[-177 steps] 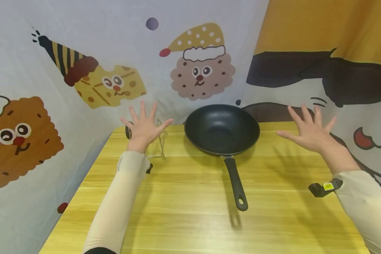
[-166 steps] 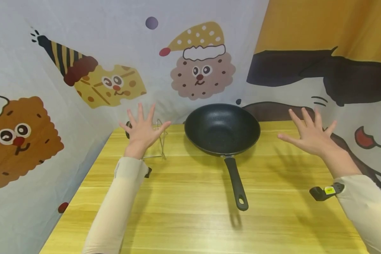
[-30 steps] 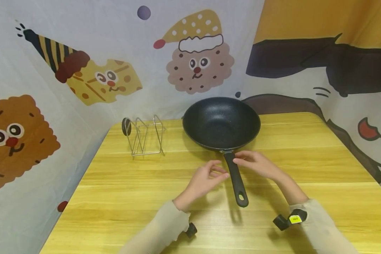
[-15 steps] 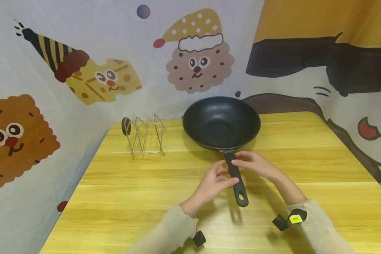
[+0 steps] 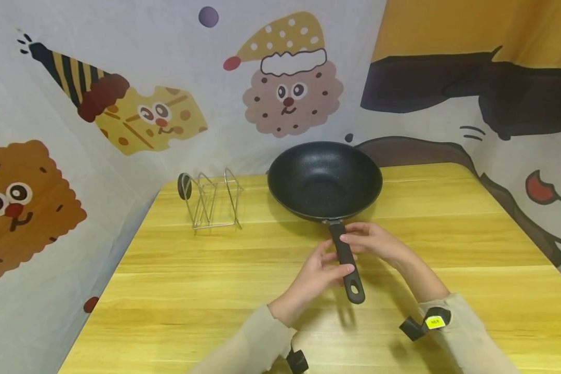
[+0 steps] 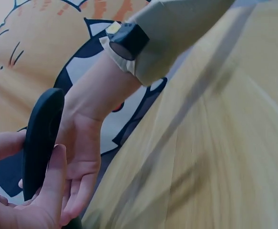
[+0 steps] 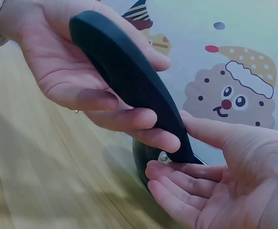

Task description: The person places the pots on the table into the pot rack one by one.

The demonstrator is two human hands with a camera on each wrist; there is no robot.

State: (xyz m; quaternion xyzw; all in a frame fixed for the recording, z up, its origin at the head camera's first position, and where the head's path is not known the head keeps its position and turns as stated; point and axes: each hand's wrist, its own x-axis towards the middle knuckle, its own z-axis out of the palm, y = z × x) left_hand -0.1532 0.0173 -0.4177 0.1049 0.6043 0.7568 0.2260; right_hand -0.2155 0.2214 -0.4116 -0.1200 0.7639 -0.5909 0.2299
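A black wok [image 5: 324, 179] sits at the back of the wooden table, its long handle [image 5: 344, 252] slanting toward the person above the tabletop. The left hand [image 5: 314, 275] pinches the handle's middle from the left, thumb on top and fingers beneath. Nearer the bowl, the right hand [image 5: 378, 242] holds the handle from the right, its thumb against the side. Seen in the right wrist view, the left hand's fingertips curl under the handle [image 7: 139, 81], while the right hand [image 7: 243, 171] has bent fingers below its base. The left wrist view shows the thumb against the handle [image 6: 39, 143].
Left of the wok stands a metal wire rack [image 5: 216, 225] with a black disc [image 5: 184, 186] at its left side. A cloth printed with cartoon figures [image 5: 292, 98] hangs close behind the table [image 5: 177, 291].
Both hands were spread wide apart in the oldest frames and have come together at the wok handle. Over the last second the left hand closed onto the handle; the wok stayed in place.
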